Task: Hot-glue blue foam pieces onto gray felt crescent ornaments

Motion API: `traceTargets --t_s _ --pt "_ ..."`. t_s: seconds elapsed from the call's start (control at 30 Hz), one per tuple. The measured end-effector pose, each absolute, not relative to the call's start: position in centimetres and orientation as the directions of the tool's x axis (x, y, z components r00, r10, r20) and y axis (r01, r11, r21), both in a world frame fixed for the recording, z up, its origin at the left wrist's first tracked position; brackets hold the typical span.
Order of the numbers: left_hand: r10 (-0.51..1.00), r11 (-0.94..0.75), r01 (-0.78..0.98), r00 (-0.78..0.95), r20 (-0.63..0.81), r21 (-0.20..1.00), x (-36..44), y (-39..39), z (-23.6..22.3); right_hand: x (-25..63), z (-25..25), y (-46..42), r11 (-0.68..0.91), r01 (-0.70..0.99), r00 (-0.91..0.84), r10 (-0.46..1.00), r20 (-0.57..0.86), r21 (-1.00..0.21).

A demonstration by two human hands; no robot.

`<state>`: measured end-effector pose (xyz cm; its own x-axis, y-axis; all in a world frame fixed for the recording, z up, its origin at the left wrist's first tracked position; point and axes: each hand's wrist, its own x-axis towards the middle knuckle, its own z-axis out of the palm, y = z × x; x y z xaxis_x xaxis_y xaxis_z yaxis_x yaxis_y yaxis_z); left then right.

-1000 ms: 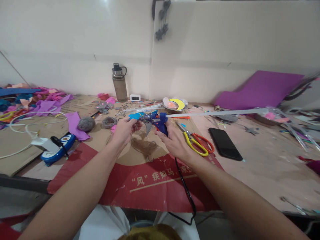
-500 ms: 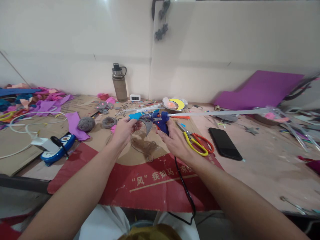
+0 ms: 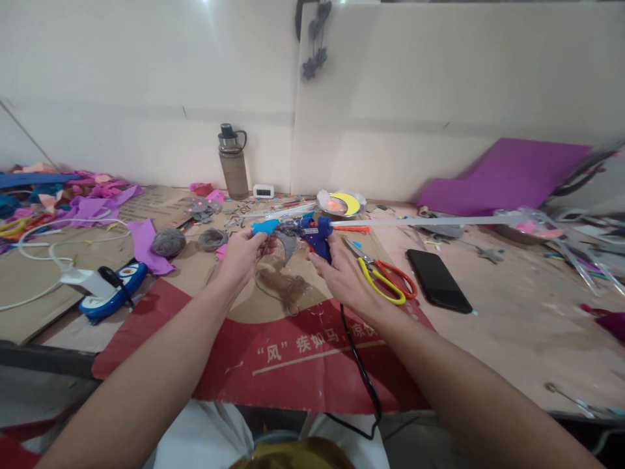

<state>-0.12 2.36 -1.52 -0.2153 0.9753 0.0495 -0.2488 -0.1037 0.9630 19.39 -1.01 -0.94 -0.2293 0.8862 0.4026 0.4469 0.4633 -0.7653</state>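
Nearest, a black cord (image 3: 361,365) loops below the right hand (image 3: 344,277) over a red-printed cardboard sheet (image 3: 234,371). Its pale lettering reads “风” 疾如马, then 凉, and the rest runs under the right forearm. Both arms reach forward and converge, the hands facing each other above the cardboard's tan part. The right hand is wrapped round the handle of a blue hot glue gun (image 3: 319,242), thumb toward the near side; whether the trigger is pressed cannot be told. The gun bears a pale label, too small to read, and its nozzle points at the left hand (image 3: 243,257). That hand pinches a blue felt piece (image 3: 265,227) between thumb and fingers, and a grey curved piece (image 3: 288,246) hangs between the two grips. A long translucent glue stick (image 3: 415,221) runs rightward from the gun's back

Just right of the right grip lie scissors (image 3: 383,281) with one yellow and one red handle, then a black smartphone (image 3: 439,280). Left of the left grip are a grey yarn ball (image 3: 168,242) and a blue power strip (image 3: 116,296). Beyond the hands stand a water bottle (image 3: 234,172), a small white digital clock (image 3: 263,191) and a bowl holding a yellow crescent (image 3: 350,203); farther right, a purple sheet (image 3: 508,179) leans against the wall
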Motion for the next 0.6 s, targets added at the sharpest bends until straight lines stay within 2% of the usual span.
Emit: traceTargets --t_s 0.6 --pt "0.973 -0.113 -0.238 -0.222 0.059 0.965 -0.1 2.33 -1.51 19.64 -1.58 -0.51 0.46 0.428 -0.202 0.887 0.414 -0.778"
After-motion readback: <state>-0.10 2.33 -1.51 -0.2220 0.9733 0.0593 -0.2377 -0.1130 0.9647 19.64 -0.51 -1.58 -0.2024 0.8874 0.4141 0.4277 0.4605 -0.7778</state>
